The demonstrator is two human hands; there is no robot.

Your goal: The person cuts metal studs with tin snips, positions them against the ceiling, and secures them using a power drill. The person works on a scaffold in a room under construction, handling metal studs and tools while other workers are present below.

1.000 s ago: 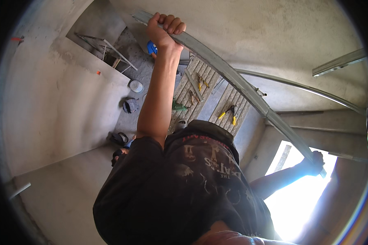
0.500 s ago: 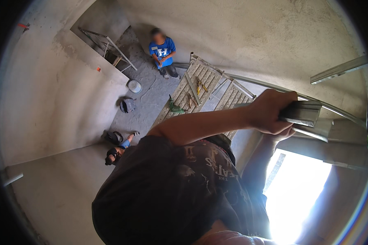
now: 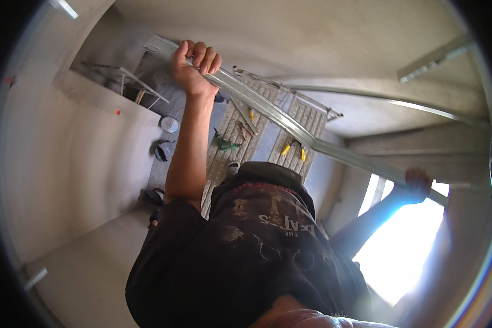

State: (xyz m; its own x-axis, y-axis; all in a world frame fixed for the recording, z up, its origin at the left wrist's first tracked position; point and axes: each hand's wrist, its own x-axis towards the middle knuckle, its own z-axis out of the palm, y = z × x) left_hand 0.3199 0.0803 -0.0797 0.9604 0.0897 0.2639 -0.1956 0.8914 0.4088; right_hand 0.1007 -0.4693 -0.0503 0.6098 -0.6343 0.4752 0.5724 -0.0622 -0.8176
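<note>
A long galvanized metal profile [image 3: 262, 105] stretches across the view from upper left to lower right, held up in front of me. Near its middle it shows a kink; I cannot tell whether it is bent there or made of overlapping pieces. My left hand [image 3: 198, 68] wraps round the profile near its upper-left end, fingers curled over the edge. Towards the other end, in front of the bright window [image 3: 402, 246], my right hand [image 3: 418, 185] is closed round it, dark and blurred against the glare.
Below lies a slatted scaffold platform [image 3: 262, 145] with a green power drill [image 3: 224, 143], yellow-handled pliers [image 3: 303, 153] and other tools. A white bucket [image 3: 169, 124], a dark bag [image 3: 164, 150] and a metal frame [image 3: 143, 85] are farther left. A metal piece [image 3: 434, 59] juts out at upper right.
My left hand has moved from beside my right hand to the upper left. The profile now spans between my spread hands. The person in blue is now mostly hidden behind my left arm and the profile.
</note>
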